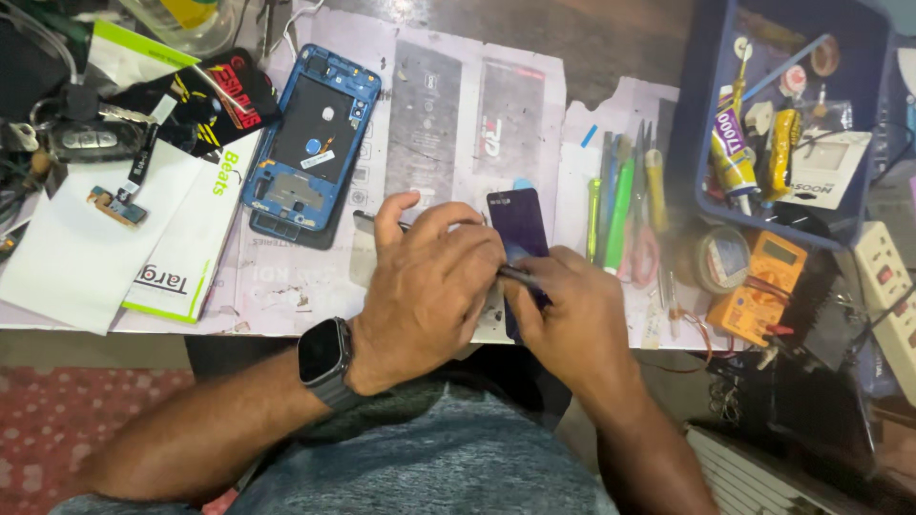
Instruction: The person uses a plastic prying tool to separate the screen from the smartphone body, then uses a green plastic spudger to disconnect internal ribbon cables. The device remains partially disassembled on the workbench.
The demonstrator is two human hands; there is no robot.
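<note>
A dark blue phone back panel [516, 225], glossy and flat with rounded corners, lies lengthwise at the near edge of the counter, its far end showing and its near part hidden under the hands. A thin dark metal tool [521, 278], tweezers or a pick as far as can be told, slants across the panel's near half, its tip toward the right. The left hand [426, 286] and the right hand [573, 319] pinch the tool between them.

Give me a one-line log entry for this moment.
left hand: steadies dark phone panel | right hand: holds thin tool on panel | blue phone frame: apart, on table
</note>
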